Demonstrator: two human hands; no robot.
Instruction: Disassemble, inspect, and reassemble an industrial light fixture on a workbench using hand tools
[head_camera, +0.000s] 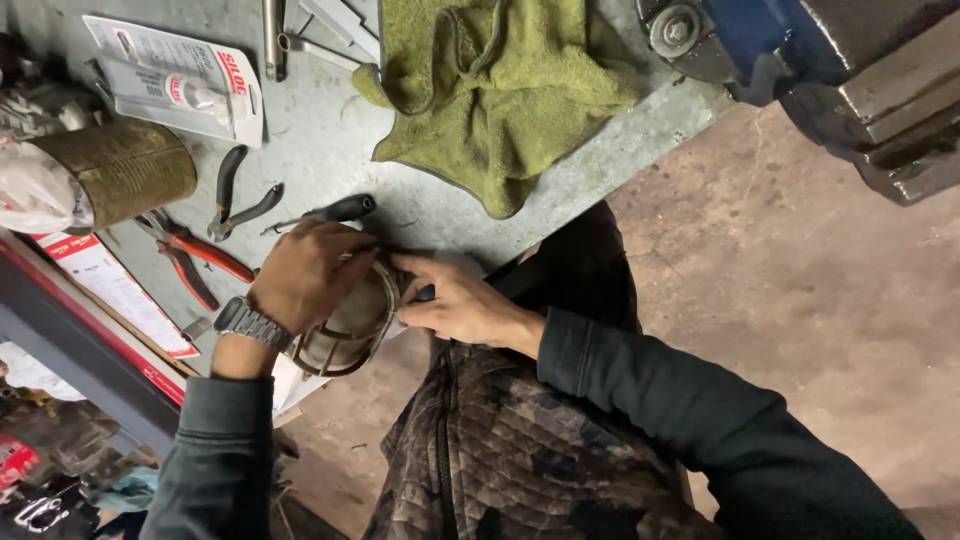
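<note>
a caged lamp fitting is seen held at the near edge of the grey metal surface, partly overhanging it. the left hand is laid over the fitting's far-left side, fingers curled down onto the wire cage, so that grip is closed around the fitting. the right hand is brought in from the right, its fingers pressed together against the fitting's rim; something dark is glimpsed under the palm, but what it is cannot be told.

the fitting's long axis is angled from near-left to far-right, and the fitting sits directly between the two hands, both of them touching it. the left hand covers more of it; the right hand meets it only at the far-right end.

just beyond the knuckles a dark-handled tool is lying, tip pointing left. further left, red-handled pliers and black-handled pliers are spread on the surface, with a rusty can beyond them and a carded tube of sealant at the far left. a green towel is heaped far and to the right, and a blue vise is fixed at the far-right corner.
</note>
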